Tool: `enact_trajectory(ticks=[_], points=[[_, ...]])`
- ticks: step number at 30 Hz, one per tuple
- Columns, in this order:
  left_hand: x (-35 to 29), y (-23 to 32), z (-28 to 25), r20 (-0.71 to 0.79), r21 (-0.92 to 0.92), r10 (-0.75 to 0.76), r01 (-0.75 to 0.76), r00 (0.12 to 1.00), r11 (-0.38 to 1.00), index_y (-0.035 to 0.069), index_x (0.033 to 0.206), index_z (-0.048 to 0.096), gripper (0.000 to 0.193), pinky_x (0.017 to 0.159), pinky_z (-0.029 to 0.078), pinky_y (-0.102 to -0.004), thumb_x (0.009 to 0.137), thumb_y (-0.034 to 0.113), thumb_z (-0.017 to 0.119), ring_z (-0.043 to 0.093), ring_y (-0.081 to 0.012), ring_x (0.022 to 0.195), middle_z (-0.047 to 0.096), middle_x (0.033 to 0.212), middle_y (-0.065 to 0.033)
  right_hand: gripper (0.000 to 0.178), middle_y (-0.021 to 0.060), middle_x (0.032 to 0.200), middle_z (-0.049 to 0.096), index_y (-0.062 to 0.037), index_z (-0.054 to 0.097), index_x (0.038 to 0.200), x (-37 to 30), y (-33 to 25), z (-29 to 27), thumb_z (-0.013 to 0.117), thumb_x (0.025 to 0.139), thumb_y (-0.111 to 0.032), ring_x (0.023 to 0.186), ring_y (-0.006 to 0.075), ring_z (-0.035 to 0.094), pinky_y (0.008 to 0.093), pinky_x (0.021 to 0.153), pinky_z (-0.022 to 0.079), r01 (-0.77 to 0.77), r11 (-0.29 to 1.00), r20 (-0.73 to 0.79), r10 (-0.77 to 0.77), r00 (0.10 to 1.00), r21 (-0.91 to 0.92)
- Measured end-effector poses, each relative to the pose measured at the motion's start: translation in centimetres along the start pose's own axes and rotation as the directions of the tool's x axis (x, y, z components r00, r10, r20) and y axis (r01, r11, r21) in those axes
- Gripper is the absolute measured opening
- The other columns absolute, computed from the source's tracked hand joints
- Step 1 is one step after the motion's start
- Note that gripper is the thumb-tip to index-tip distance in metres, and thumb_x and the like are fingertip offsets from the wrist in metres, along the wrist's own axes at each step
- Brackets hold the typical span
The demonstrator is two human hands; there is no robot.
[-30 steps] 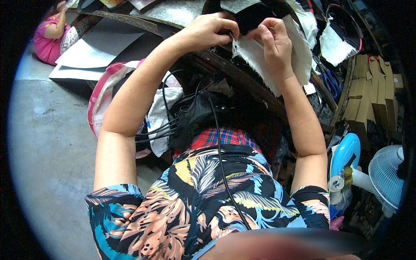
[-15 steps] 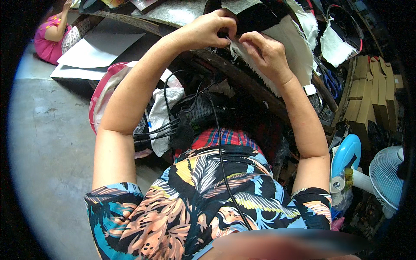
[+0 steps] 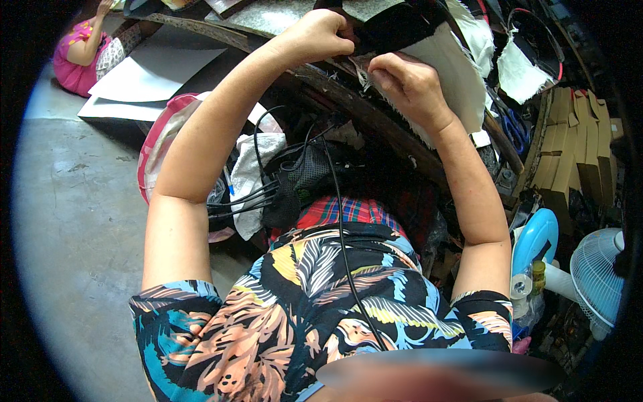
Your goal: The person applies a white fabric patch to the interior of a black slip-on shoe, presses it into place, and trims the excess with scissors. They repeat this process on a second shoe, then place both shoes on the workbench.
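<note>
At the far edge of the worktable, my left hand is closed, its fingers curled on the near edge of a piece of black material. Just to its right, my right hand is bent into a loose fist, fingertips turned down and hidden; what they pinch, if anything, does not show. A frayed off-white cloth lies under and beside my right hand, with loose threads hanging in the gap between both hands.
White sheets and a pink-rimmed basket stand left of my arm. A black cable runs down my front. Flat cardboard pieces, blue-handled scissors and a fan are at right. Another person sits far left.
My left hand has rolled over, its fingers closing in more tightly. My right hand's fingers have curled further. The black material has shifted slightly.
</note>
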State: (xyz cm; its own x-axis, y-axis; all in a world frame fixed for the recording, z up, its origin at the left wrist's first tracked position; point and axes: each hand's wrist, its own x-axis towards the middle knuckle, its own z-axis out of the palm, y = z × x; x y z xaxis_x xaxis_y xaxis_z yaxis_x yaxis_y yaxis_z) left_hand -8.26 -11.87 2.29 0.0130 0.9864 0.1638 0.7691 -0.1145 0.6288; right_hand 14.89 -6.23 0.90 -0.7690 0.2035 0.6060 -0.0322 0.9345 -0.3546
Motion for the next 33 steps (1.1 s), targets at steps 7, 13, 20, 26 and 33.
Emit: enact_trajectory(ticks=[7, 13, 20, 26, 33], points=[[0.5, 1.0, -0.3, 0.048, -0.007, -0.037, 0.037, 0.998, 0.999, 0.0, 0.093, 0.074, 0.028, 0.065, 0.055, -0.035, 0.078, 0.023, 0.068, 0.068, -0.0228, 0.066, 0.069, 0.072, -0.0146, 0.016, 0.0103, 0.094, 0.071, -0.0072, 0.066, 0.102, 0.2, -0.8, 0.6, 0.07, 0.087, -0.003, 0.082, 0.0288, 0.071, 0.0361, 0.072, 0.059, 0.112, 0.992, -0.061, -0.115, 0.991, -0.054], [-0.1, 1.3, -0.7, 0.098, 0.083, 0.017, -0.026, 0.995, 0.996, 0.0, 0.098, 0.074, 0.033, 0.07, 0.055, -0.0361, 0.078, 0.025, 0.068, 0.07, -0.0243, 0.073, 0.073, 0.083, -0.0161, 0.017, 0.0104, 0.096, 0.07, -0.0075, 0.064, 0.098, 0.5, -1.3, 0.5, 0.072, 0.083, -0.006, 0.089, 0.0308, 0.07, 0.0384, 0.077, 0.059, 0.153, 0.987, 0.027, -0.152, 0.988, -0.058], [-0.3, 2.1, 0.2, 0.045, 0.145, 0.094, -0.1, 0.995, 0.984, 0.003, 0.098, 0.076, 0.037, 0.079, 0.057, -0.0391, 0.081, 0.036, 0.072, 0.073, -0.0298, 0.082, 0.074, 0.088, -0.0168, 0.016, 0.0107, 0.093, 0.069, -0.0064, 0.062, 0.096, 0.4, -1.2, 0.2, 0.072, 0.082, -0.006, 0.09, 0.0315, 0.069, 0.0397, 0.079, 0.058, 0.143, 0.99, 0.048, -0.143, 0.989, 0.006], [0.3, 3.6, 1.3, -0.039, 0.273, 0.006, 0.004, 0.999, 0.962, 0.007, 0.092, 0.078, 0.036, 0.078, 0.057, -0.0407, 0.078, 0.04, 0.073, 0.072, -0.0332, 0.082, 0.074, 0.086, -0.0166, 0.016, 0.0114, 0.092, 0.069, -0.0061, 0.063, 0.096, 0.5, -0.8, 0.3, 0.072, 0.083, -0.005, 0.086, 0.0315, 0.069, 0.0394, 0.076, 0.058, 0.211, 0.977, 0.009, -0.211, 0.977, 0.011], [0.2, 3.6, 1.6, -0.086, 0.354, 0.032, 0.001, 0.996, 0.935, 0.009, 0.089, 0.078, 0.028, 0.081, 0.057, -0.042, 0.076, 0.032, 0.069, 0.072, -0.0331, 0.085, 0.073, 0.088, -0.0164, 0.014, 0.011, 0.088, 0.07, -0.0074, 0.065, 0.099, 0.2, -0.7, -0.1, 0.07, 0.086, -0.004, 0.075, 0.0307, 0.07, 0.0367, 0.067, 0.057, 0.068, 0.992, -0.145, -0.052, 0.988, 0.108]])
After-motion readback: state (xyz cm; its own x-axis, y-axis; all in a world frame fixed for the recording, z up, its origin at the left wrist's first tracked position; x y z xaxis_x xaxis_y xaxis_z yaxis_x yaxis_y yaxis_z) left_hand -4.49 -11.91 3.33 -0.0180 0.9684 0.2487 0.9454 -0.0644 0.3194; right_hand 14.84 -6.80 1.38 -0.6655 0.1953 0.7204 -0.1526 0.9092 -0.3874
